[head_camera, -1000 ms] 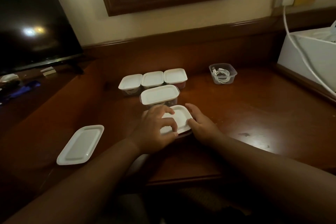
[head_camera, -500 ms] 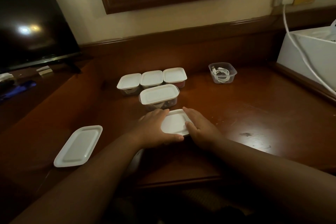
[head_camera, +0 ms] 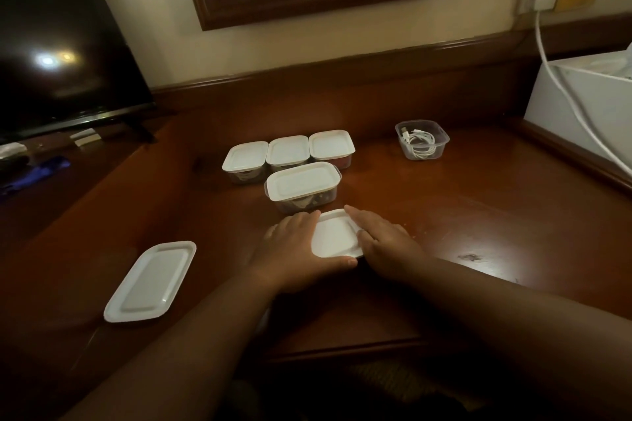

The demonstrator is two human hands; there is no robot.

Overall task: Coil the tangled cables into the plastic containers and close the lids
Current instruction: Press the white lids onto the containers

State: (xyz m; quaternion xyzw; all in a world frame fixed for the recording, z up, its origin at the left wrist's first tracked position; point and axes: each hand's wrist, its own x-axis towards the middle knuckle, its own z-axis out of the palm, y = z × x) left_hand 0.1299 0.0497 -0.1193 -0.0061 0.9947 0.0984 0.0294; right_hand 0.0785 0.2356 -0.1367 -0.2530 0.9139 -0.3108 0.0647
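Two hands flank a small container whose white lid (head_camera: 336, 235) sits flat between the fingers. The left hand (head_camera: 297, 249) curls round its near-left edge, thumb under the front rim; the right hand (head_camera: 384, 243) lays straight fingers along the right edge.

- On the desk (head_camera: 478, 215), the lidded container (head_camera: 337, 234) sits between the left hand (head_camera: 294, 249) at its 9 o'clock and the right hand (head_camera: 386, 243) at its 3.
- A larger closed container (head_camera: 302, 184) is just at its 12 o'clock.
- Three closed containers (head_camera: 289, 152) stand in a row behind that.
- An open container (head_camera: 422, 139) holding a coiled cable (head_camera: 419, 143) lies at 1 o'clock, well apart.
- A loose lid (head_camera: 150, 282) lies at 8 o'clock.
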